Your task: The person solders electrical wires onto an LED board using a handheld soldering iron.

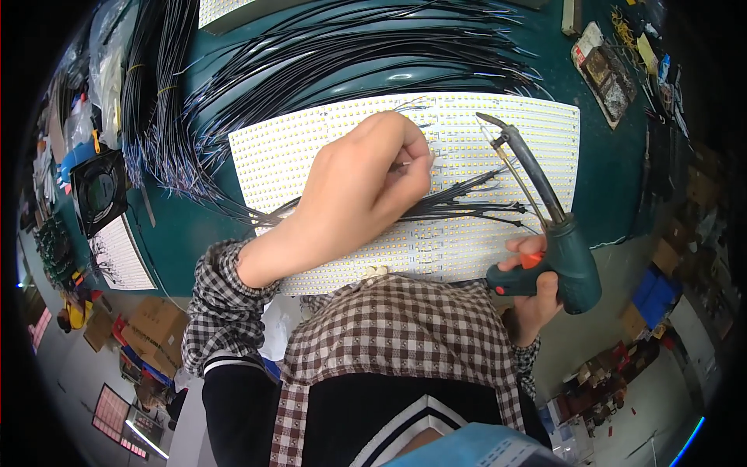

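A white LED board [288,167], dotted with rows of small yellow lights, lies in front of me. Over its middle, my left hand [366,183] is closed, thumb and forefinger pinched together. A bundle of thin black wires [467,206] passes beneath this hand and fans out to its right, apparently gripped by the curled fingers. Whatever sits at the pinch itself is too small to make out. My right hand [537,300] grips a dark green soldering gun [576,268] with a red trigger. Its tip points up and left, above the right part of the board.
Behind the board, a long bunch of black wires [366,54] spreads across the green table [537,35]. More wire bundles [167,86] hang at the left. A black fan [99,193] and another LED board [124,253] are farther left. A grimy solder tray [605,76] lies at the far right.
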The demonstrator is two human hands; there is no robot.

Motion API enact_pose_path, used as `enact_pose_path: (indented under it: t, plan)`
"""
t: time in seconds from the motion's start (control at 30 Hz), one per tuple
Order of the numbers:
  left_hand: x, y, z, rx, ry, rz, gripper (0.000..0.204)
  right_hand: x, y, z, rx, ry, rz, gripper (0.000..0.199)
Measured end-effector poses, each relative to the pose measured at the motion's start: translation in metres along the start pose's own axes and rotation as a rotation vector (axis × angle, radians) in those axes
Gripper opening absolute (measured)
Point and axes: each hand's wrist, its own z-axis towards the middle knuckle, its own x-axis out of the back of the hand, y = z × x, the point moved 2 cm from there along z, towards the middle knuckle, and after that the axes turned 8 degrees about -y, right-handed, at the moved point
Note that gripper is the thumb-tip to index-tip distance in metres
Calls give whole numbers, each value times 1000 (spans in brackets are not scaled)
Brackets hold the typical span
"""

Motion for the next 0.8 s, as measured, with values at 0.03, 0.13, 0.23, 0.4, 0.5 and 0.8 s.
enact_pose_path:
  t: [0.03, 0.13, 0.23, 0.4, 0.5, 0.8]
  plan:
    - [0, 3, -2, -8, -17, -34, 10, 1, 0, 0, 5, 1, -4, 62]
    - [0, 2, -7, 72, -33, -199, 10, -1, 0, -2, 114, -124, -98, 61]
    - [2, 5, -12, 25, -22, -224, 11, -9, -6, -4, 112, -81, -107, 67]
    - [8, 7, -17, 1, 9, -269, 10, -11, -15, -20, 7, -93, 12, 70]
    - [11, 7, -18, 4, 18, -304, 10, -11, -19, -27, -28, -126, 56, 68]
    - [9, 2, -19, -37, 46, -289, 10, -15, -13, -22, 60, -216, -177, 74]
